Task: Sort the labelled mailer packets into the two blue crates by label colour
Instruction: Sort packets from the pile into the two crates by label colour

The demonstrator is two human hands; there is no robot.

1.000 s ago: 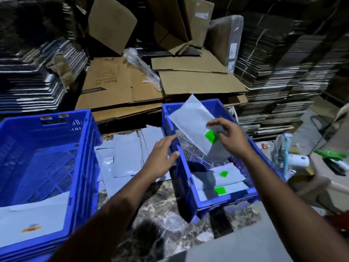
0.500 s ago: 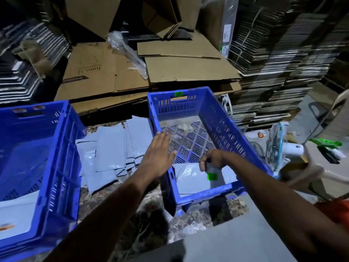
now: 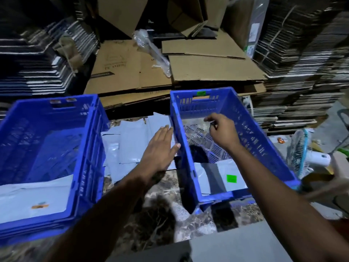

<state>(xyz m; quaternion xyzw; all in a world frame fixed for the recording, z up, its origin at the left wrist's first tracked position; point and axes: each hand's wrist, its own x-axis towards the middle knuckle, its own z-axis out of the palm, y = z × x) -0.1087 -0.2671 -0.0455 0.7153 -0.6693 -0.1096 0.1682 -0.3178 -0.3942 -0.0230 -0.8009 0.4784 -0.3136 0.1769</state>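
Observation:
Two blue crates stand on the marbled floor. The left crate (image 3: 88, 148) holds a grey packet with an orange label (image 3: 39, 206). Near the front of the right crate (image 3: 264, 140) lies a grey packet with a green label (image 3: 231, 179). A pile of grey mailer packets (image 3: 132, 146) lies between the crates. My left hand (image 3: 160, 150) is flat, fingers straight, over this pile beside the right crate's wall. Empty, with fingers loosely curled, my right hand (image 3: 222, 131) hovers above the right crate.
Flattened cardboard sheets (image 3: 207, 67) and stacks of folded boxes (image 3: 302, 76) fill the back and right. A small fan (image 3: 302, 148) stands right of the right crate. A grey surface (image 3: 236, 246) lies at the near edge.
My right hand laid the green-labelled packet in the right crate, let go and rose above it. My left hand slid over the packet pile.

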